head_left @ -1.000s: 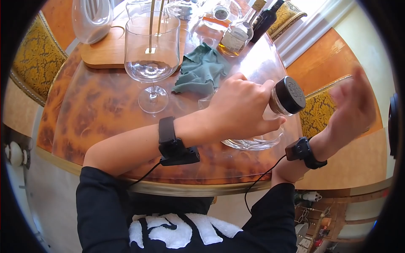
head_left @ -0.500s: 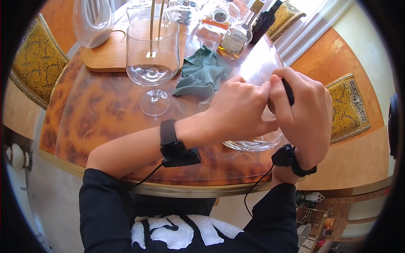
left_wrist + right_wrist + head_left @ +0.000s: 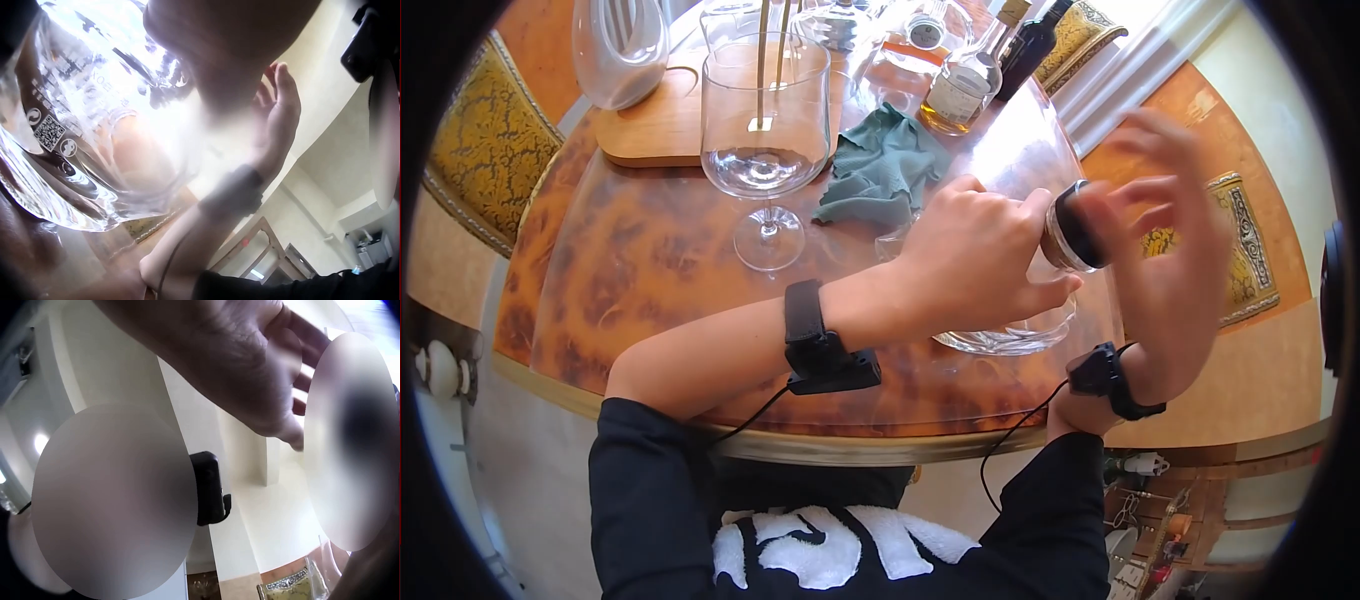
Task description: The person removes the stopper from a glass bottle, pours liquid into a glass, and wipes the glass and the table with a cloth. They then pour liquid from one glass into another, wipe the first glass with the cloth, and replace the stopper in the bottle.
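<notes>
My left hand (image 3: pixel 970 255) grips the neck of a clear glass bottle (image 3: pixel 1010 338) with a black round cap (image 3: pixel 1080 228). The bottle's lower body shows beneath the palm in the head view, and the hand hides much of the rest. Up close in the left wrist view, the clear bottle (image 3: pixel 87 181) carries printed text and a QR code. Blurred by motion, my right hand (image 3: pixel 1175 235) is just right of the cap with fingers spread and loosely bent; its thumb side overlaps the cap's edge. In the right wrist view the right hand (image 3: pixel 250 375) holds nothing visible.
A large stemmed wine glass (image 3: pixel 768 175) stands left of the hands, before a wooden board (image 3: pixel 650 130) and a clear curved vessel (image 3: pixel 620 60). A crumpled green cloth (image 3: pixel 880 165) lies beyond the left hand. Behind it are an amber-liquid bottle (image 3: pixel 960 95) and a dark bottle (image 3: pixel 1030 50).
My right hand came in from the right, curled its fingers over the black cap, and has now opened and drawn back slightly. My left hand has kept its grip on the bottle.
</notes>
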The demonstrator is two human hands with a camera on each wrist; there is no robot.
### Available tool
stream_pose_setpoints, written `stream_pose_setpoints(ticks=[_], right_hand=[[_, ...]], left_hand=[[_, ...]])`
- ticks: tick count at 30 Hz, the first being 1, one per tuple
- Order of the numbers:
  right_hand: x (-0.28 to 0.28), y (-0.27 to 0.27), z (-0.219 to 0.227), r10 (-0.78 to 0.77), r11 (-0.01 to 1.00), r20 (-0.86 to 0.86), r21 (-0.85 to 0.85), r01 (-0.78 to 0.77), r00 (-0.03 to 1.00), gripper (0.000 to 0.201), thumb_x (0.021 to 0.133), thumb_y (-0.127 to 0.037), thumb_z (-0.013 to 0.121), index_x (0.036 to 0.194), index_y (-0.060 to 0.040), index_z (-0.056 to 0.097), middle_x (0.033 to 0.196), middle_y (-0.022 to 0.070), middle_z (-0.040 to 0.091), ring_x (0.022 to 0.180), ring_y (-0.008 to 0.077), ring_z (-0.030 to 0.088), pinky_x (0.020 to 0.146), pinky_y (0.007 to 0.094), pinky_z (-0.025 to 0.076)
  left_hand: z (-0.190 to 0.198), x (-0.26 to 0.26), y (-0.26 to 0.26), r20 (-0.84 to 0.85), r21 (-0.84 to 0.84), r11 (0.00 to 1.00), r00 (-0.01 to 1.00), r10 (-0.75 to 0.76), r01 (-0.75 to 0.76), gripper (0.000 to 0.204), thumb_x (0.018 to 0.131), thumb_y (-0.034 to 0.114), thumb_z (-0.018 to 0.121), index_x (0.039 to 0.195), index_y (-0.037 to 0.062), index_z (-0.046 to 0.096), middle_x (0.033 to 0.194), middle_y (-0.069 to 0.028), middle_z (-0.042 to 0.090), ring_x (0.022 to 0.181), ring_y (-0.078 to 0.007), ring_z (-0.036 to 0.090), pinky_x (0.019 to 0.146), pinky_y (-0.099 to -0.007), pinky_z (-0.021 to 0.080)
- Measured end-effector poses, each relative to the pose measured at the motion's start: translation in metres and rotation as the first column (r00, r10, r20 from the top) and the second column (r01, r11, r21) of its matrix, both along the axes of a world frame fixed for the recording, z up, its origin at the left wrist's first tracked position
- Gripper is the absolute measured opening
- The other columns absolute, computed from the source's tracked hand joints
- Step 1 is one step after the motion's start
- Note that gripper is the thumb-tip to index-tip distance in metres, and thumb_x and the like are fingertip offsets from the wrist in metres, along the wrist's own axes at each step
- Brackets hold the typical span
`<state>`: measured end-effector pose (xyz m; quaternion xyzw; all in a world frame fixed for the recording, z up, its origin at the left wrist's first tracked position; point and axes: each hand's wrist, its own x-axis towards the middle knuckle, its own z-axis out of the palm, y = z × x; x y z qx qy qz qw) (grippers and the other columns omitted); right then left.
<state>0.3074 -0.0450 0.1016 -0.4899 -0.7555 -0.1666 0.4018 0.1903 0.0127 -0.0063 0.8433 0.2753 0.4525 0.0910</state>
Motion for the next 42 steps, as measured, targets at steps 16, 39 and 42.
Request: stream_pose_setpoints(ticks=[16,39,42], right_hand=[[0.025,0.029,-0.003,0.243,0.962,0.344,-0.207,-0.18,0.907,0.034,0.071,-0.034,0.079,0.079,-0.0044,0.066,0.063,0.0108,0.059,0.053,0.0294,0.059,0.049,0.036,0.046],[0.028,0.027,0.007,0.628,0.761,0.215,-0.373,-0.531,0.748,0.038,0.074,-0.027,0.079,0.09,0.0045,0.065,0.079,0.013,0.063,0.061,0.0186,0.059,0.055,0.0267,0.046],[0.03,0.028,0.008,0.661,0.722,0.173,-0.412,-0.556,0.73,0.04,0.073,-0.027,0.08,0.092,0.0048,0.065,0.083,0.0148,0.064,0.067,0.0188,0.061,0.058,0.0271,0.047]], left_hand=[[0.002,-0.002,0.008,0.011,-0.094,0.987,0.992,-0.126,0.127,0.061,0.075,0.044,0.07,0.108,-0.0055,0.06,0.069,-0.0156,0.067,0.069,-0.0352,0.068,0.073,-0.0431,0.052],[0.0,-0.015,0.025,-0.013,-0.112,0.867,0.872,-0.49,0.486,0.047,0.074,0.048,0.074,0.073,0.0025,0.063,0.068,-0.0167,0.061,0.064,-0.0373,0.061,0.057,-0.0428,0.047],[0.002,-0.017,0.026,-0.011,-0.15,0.843,0.851,-0.524,0.517,0.048,0.072,0.048,0.076,0.08,0.0015,0.064,0.069,-0.0167,0.062,0.065,-0.0369,0.062,0.059,-0.0426,0.048]])
